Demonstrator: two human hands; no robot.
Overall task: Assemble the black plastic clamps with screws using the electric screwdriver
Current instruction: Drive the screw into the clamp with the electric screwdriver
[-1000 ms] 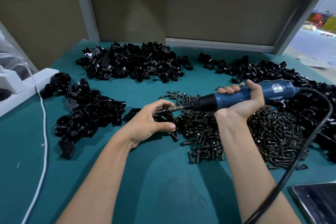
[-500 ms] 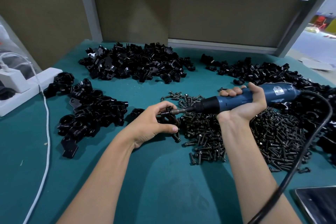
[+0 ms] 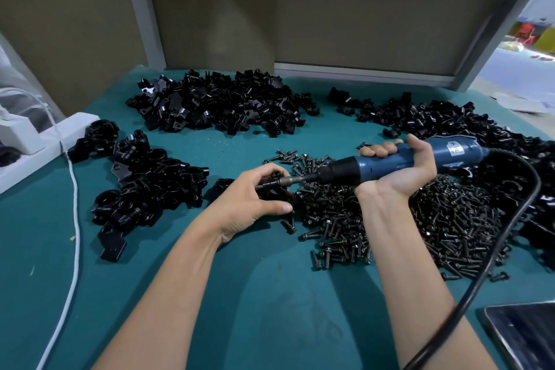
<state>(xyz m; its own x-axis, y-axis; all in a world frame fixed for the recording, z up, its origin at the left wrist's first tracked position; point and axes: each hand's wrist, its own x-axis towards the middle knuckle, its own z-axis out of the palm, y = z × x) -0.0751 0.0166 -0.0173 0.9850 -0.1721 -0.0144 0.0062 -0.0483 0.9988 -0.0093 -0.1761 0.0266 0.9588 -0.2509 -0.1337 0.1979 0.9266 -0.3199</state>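
Observation:
My left hand [image 3: 250, 200] grips a small black plastic clamp [image 3: 274, 186] just above the green table, at the left edge of the screw pile. My right hand [image 3: 399, 168] is wrapped around the blue electric screwdriver [image 3: 399, 159], which lies almost level and points left. Its metal bit [image 3: 292, 180] meets a screw at the clamp between my left fingers. A big heap of dark screws [image 3: 390, 219] spreads under and behind my right wrist. Most of the clamp is hidden by my fingers.
Piles of black clamp parts lie at the back centre [image 3: 222, 105], the left [image 3: 144, 183] and the right [image 3: 468, 126]. A white power strip [image 3: 45, 144] and white cable [image 3: 75, 219] run along the left. The screwdriver's black cord [image 3: 495, 249] loops to the right. A dark tablet [image 3: 528, 336] lies bottom right.
Both hands stay nearly in place with the bit held against the clamp; the hands and tool have shifted very slightly in the view.

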